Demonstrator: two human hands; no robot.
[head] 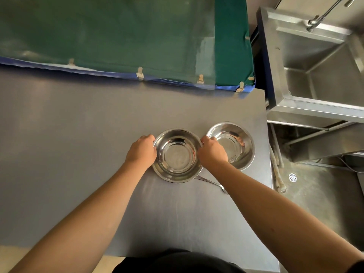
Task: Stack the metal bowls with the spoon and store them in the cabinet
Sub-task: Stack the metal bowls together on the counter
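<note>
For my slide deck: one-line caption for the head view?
Left hand and right hand grip a round metal bowl beside a second bowl.

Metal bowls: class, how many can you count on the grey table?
2. One bowl sits between the left hand and right hand, both at its rim. The other bowl stands just right of it. None looks hidden.

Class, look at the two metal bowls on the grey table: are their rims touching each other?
Cannot tell. In the head view the right hand covers the spot where the left bowl and right bowl come closest.
</note>
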